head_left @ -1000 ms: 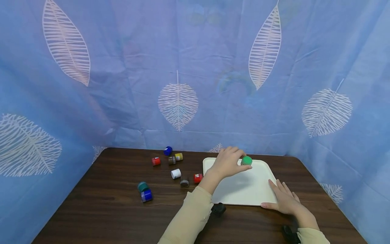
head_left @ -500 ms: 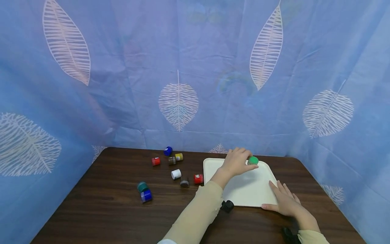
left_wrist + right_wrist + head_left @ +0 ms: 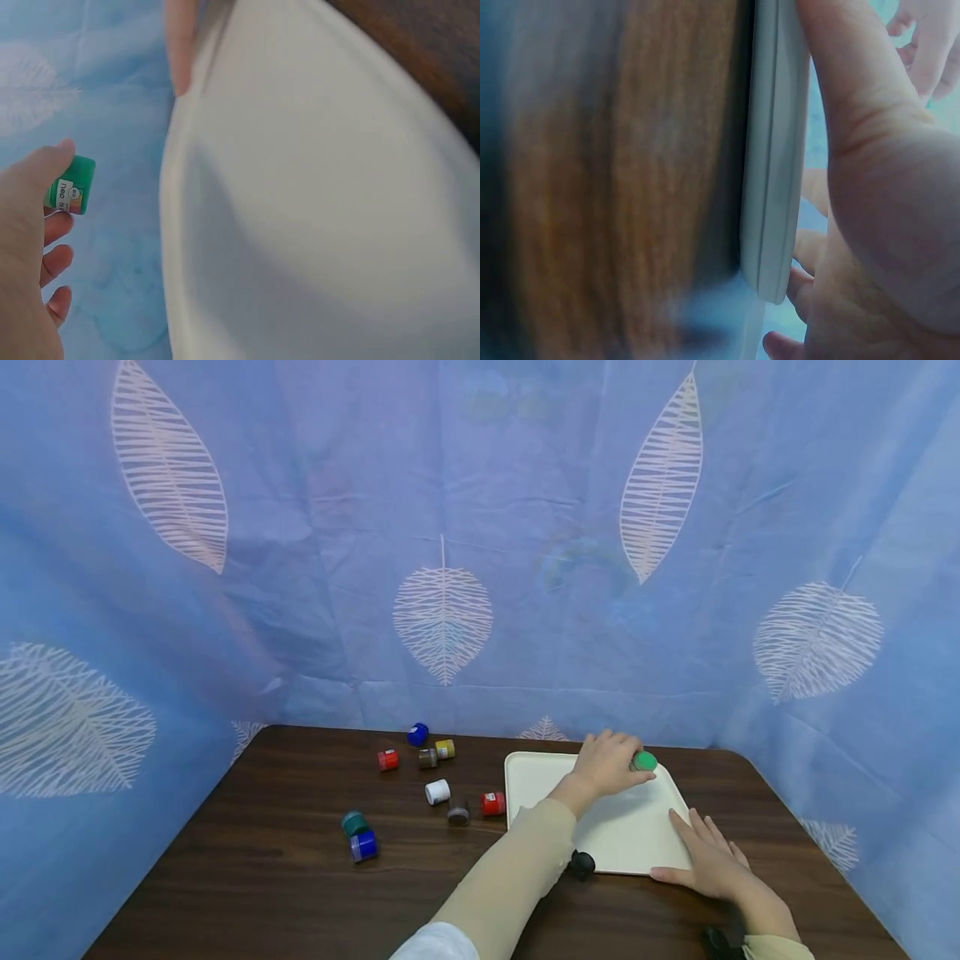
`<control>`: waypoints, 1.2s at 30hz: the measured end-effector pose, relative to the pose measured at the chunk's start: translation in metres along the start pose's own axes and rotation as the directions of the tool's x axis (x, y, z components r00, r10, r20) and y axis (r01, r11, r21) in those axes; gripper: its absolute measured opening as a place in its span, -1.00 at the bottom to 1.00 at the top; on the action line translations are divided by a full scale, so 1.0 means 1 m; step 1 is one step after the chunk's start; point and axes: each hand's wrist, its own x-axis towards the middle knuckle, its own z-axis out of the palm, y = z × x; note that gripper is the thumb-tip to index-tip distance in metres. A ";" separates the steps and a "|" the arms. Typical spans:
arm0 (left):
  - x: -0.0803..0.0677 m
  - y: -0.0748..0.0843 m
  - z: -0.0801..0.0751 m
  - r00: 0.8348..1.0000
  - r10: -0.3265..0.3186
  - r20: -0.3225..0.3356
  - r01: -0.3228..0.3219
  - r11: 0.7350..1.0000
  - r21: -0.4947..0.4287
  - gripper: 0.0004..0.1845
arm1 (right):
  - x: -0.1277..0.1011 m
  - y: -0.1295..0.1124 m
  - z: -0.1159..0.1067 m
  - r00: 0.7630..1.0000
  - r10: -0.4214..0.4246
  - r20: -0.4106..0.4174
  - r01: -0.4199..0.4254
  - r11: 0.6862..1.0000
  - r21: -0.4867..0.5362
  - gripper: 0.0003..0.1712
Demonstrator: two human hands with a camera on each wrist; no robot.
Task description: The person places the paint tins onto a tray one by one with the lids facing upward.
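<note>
My left hand pinches a small green paint jar between thumb and fingers, above the far right part of a white tray. In the left wrist view the green jar shows its label, apart from the tray surface. At the tray's near right corner rests my right hand, fingers spread along the right edge and thumb at the front edge. The right wrist view shows that thumb against the tray's rim.
Left of the tray lie several jars: red, dark, white, yellow, brown, another red and blue. Teal and blue jars touch nearer the front. A patterned curtain surrounds the table.
My left hand has moved right across the tray with the green jar, which now tilts more to the side. The right hand stays at the tray's corner.
</note>
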 end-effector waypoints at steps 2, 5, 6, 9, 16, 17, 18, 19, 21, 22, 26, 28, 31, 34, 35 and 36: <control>0.003 0.005 0.004 1.000 -0.006 0.018 0.006 1.000 0.010 -0.55 | -0.001 0.003 0.001 1.000 0.002 -0.003 -0.002 1.000 0.003 0.25; 0.007 0.008 0.011 0.998 -0.035 0.050 0.033 0.999 0.034 -0.52 | 0.001 0.005 0.006 1.000 -0.006 -0.009 0.006 1.000 0.004 0.24; 0.008 0.009 0.014 0.997 -0.046 0.058 0.043 0.998 0.041 -0.51 | 0.001 0.006 0.007 1.000 -0.008 -0.007 0.008 1.000 0.006 0.23; 0.011 0.009 0.021 0.995 -0.079 0.065 0.076 0.996 0.050 -0.48 | 0.002 0.006 0.008 1.000 -0.002 -0.006 0.002 1.000 0.005 0.24; 0.018 0.018 0.033 0.983 -0.176 0.054 0.179 0.983 -0.052 -0.54 | 0.001 0.004 0.002 1.000 0.012 -0.004 -0.012 1.000 0.005 0.25; 0.019 0.020 0.034 0.981 -0.187 0.058 0.191 0.980 -0.062 -0.54 | 0.001 0.004 0.002 1.000 0.010 -0.005 -0.010 1.000 0.003 0.24; 0.019 0.021 0.036 0.978 -0.197 0.063 0.201 0.977 -0.067 -0.54 | 0.001 0.004 0.002 1.000 0.009 -0.005 -0.009 1.000 0.001 0.24; 0.020 0.023 0.037 0.976 -0.206 0.071 0.210 0.975 -0.069 -0.55 | 0.001 0.004 0.002 1.000 0.007 -0.006 -0.007 1.000 -0.002 0.24; 0.021 0.026 0.040 0.971 -0.220 0.090 0.226 0.972 -0.068 -0.55 | 0.000 0.004 0.003 1.000 0.005 -0.011 -0.005 1.000 -0.008 0.24; 0.021 0.027 0.041 0.969 -0.225 0.100 0.232 0.971 -0.064 -0.56 | 0.000 0.004 0.003 1.000 0.005 -0.012 -0.005 1.000 -0.010 0.24; 0.020 0.028 0.046 0.965 -0.233 0.117 0.239 0.970 -0.037 -0.57 | -0.001 0.002 0.004 1.000 0.009 -0.024 -0.009 1.000 -0.009 0.24; 0.019 0.028 0.048 0.964 -0.237 0.118 0.241 0.970 -0.023 -0.57 | -0.001 0.002 0.004 1.000 0.009 -0.027 -0.009 1.000 -0.008 0.24; 0.019 0.028 0.050 0.962 -0.243 0.125 0.247 0.969 -0.018 -0.56 | -0.001 0.002 0.004 1.000 0.012 -0.029 -0.013 1.000 -0.009 0.24; 0.019 0.029 0.051 0.960 -0.245 0.138 0.251 0.967 -0.031 -0.56 | -0.001 0.002 0.005 0.999 0.016 -0.029 -0.016 1.000 -0.013 0.24; 0.019 0.029 0.051 0.960 -0.243 0.141 0.250 0.968 -0.033 -0.56 | -0.001 0.002 0.005 0.999 0.016 -0.030 -0.017 1.000 -0.014 0.24; 0.020 0.029 0.051 0.960 -0.242 0.142 0.249 0.968 -0.034 -0.56 | 0.000 0.003 0.005 0.999 0.017 -0.031 -0.017 1.000 -0.016 0.24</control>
